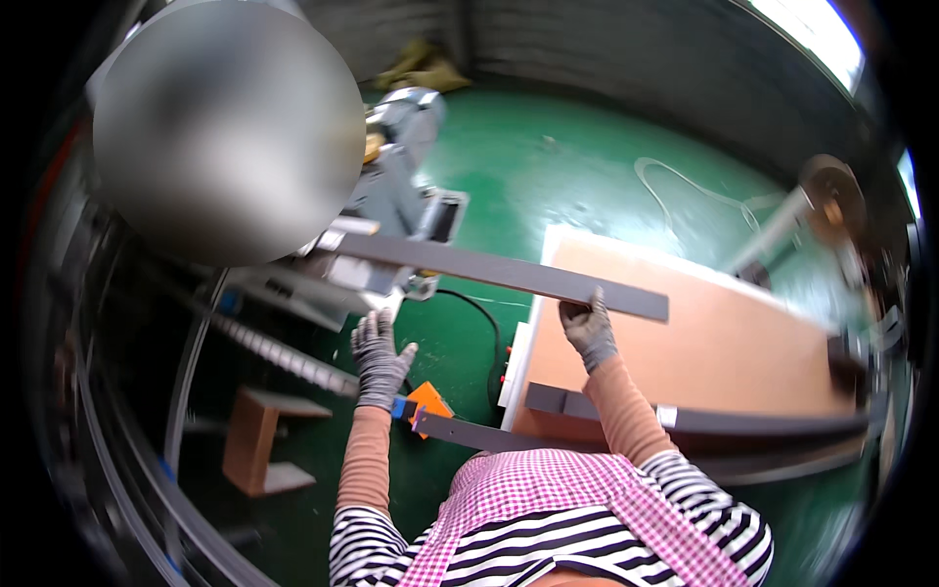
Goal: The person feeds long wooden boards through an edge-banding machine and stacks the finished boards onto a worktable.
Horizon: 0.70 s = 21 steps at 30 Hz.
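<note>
A long dark flat metal bar [489, 269] runs from the grey machine [401, 186] at upper left to above the brown workbench [724, 342]. My right hand [590, 328], in a grey glove, grips the bar's near edge close to its right end. My left hand [380, 357], also gloved, is spread with fingers apart just below the bar's left part, near the machine, holding nothing.
Two more dark bars [685, 421] lie along the workbench's near edge. An orange and blue tool [423, 401] sits at their left end. A wooden stool [256, 440] stands on the green floor at left. A black cable [484, 318] and a white cable [685, 191] trail over the floor.
</note>
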Tool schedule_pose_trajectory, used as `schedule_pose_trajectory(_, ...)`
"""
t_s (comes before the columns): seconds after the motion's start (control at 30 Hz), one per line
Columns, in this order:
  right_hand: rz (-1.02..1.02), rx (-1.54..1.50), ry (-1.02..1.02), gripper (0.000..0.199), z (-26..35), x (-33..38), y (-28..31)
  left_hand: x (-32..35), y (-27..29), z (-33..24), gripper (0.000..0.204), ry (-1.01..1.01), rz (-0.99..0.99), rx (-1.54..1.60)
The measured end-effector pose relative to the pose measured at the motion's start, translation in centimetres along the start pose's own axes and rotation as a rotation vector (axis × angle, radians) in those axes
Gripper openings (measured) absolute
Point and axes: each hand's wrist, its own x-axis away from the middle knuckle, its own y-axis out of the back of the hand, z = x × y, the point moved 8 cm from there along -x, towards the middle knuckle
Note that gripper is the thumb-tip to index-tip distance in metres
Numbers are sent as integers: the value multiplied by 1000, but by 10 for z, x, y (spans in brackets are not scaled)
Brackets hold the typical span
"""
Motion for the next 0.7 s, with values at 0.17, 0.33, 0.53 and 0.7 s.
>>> schedule_pose_trajectory(0.17,-72,63,147,28,64,11,20,-76,12,-56,100,-310,-47,57)
schedule_pose_trajectory(0.33,-68,133,289,28,106,19,38,-133,-45,-45,100,-392,102,268)
schedule_pose_trajectory(0.53,-237,150,400,35,180,57,58,-166,-43,-64,121,-445,263,-61)
schedule_pose_trajectory(0.7,-276,105,479,34,235,62,82,-192,-59,-38,110,-482,278,-82)
